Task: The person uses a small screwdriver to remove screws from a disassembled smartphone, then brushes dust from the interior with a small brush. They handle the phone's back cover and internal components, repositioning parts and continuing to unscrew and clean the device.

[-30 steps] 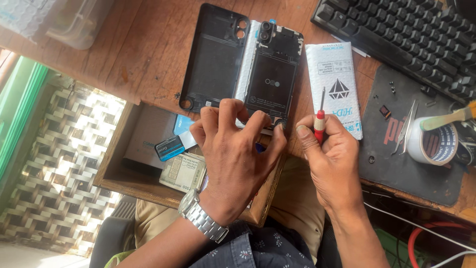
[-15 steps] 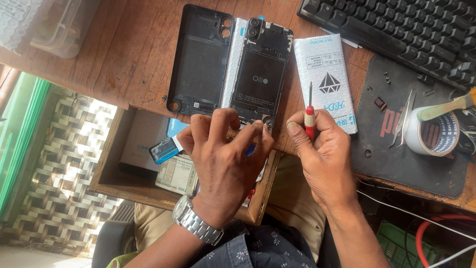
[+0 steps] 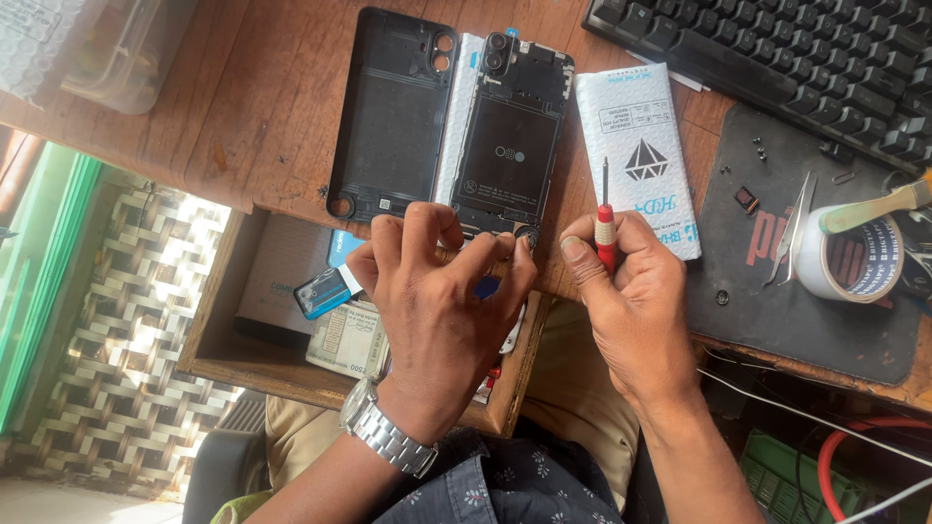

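Note:
An opened black phone lies on the wooden desk with its insides up. Its detached back cover rests just to its left. My left hand, with a metal watch at the wrist, has its fingertips at the phone's lower edge, and a small blue piece shows under the fingers. My right hand holds a small red-handled screwdriver upright, tip up, just right of the phone. A white wrapped pouch lies beside the phone.
A black keyboard sits at the top right. A dark mat holds tweezers, small screws and a tape roll. An open wooden drawer below the desk edge holds cards and papers. A clear plastic box stands top left.
The view has drifted, so the phone appears lower and further right in the picture. Both hands stay at the phone's lower edge, and the screwdriver stays upright in my right hand.

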